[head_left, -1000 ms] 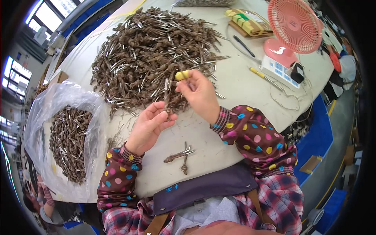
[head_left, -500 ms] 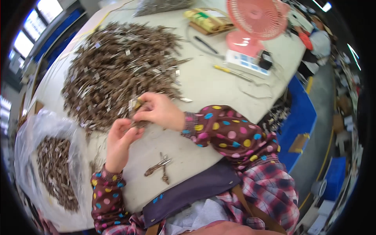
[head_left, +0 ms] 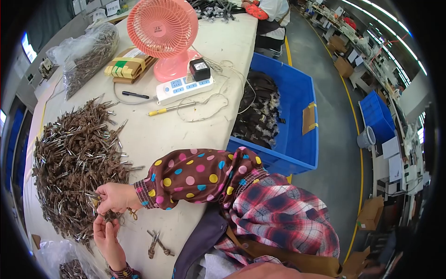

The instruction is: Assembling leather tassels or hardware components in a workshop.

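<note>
My right hand (head_left: pixel 116 197) is closed in a pinch at the near right edge of a big pile of brown knotted cords with metal tips (head_left: pixel 79 158). A brown cord end (head_left: pixel 133 214) with a small loop sticks out below its wrist. Just nearer, my left hand (head_left: pixel 109 239) has thumb and fingers drawn together close to the right fingertips; what lies between them is too small to make out. Two more knotted cords (head_left: pixel 155 244) lie on the table to the right of my left hand, their metal tips pointing away from me.
A pink fan (head_left: pixel 162 30) stands beyond a white power strip (head_left: pixel 186 88) with a black adapter. A yellow-handled tool (head_left: pixel 172 109), a black pen (head_left: pixel 135 94) and clear bags (head_left: pixel 88 56) lie about. Right of the table is a blue bin (head_left: pixel 297 121); another person (head_left: pixel 276 11) sits farther off.
The view has swung to the right, so the pile and hands appear farther left and the blue bin shows more fully. Both hands stay close together beside the pile.
</note>
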Motion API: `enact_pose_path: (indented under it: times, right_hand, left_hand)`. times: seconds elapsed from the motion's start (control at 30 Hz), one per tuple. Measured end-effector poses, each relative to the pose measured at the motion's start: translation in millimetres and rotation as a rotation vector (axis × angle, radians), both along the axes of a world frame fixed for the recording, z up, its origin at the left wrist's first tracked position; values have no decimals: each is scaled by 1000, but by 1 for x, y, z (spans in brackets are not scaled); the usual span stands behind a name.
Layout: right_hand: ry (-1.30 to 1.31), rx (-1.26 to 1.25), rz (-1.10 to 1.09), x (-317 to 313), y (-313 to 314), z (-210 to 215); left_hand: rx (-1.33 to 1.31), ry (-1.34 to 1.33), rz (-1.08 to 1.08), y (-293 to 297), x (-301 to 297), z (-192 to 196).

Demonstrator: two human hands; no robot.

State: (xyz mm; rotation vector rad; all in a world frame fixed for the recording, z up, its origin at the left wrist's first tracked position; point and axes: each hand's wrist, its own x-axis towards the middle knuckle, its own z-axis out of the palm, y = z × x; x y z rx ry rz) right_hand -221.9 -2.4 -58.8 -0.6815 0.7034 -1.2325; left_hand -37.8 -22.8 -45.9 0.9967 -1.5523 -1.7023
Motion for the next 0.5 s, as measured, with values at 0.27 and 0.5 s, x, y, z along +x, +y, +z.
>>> enact_pose_path:
  times: [0.27,0.5]
  right_hand:
    - [895,-511,-447,9,0,-10]
    - [783,-390,-576,11,-8,-11]
  left_hand:
    - [163,112,-25,-11,14,-14]
    - [289,306,-35,-5,19,-9]
